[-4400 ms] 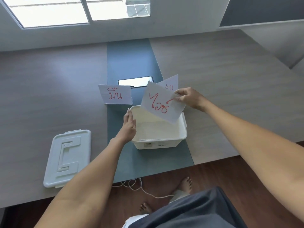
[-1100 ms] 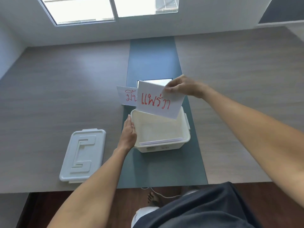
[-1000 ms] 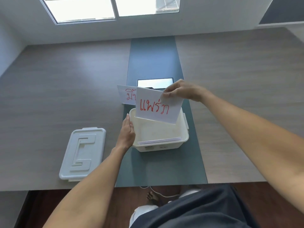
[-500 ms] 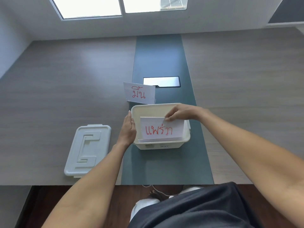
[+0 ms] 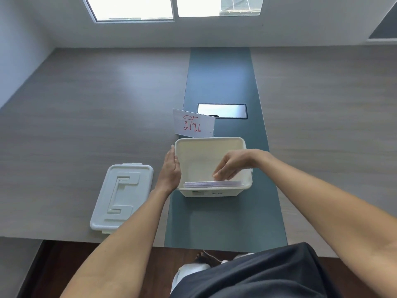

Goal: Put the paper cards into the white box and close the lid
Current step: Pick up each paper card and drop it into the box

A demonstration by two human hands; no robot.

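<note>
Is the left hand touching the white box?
Touching. The head view shows the left hand pressed flat against the left wall of the white box, fingers at its rim, with no gap between them.

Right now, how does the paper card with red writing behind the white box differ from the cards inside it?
The paper card with red writing stands outside, behind the white plastic box, face showing. The cards inside lean at the near wall, only top edges visible, under the right hand. Both look like white paper.

An office meeting room, by its furniture. A long wood-grain conference table [image 5: 86, 117] carries a teal centre strip [image 5: 219, 78] with a built-in cable hatch [image 5: 222, 111], beneath windows [image 5: 133, 7].
</note>
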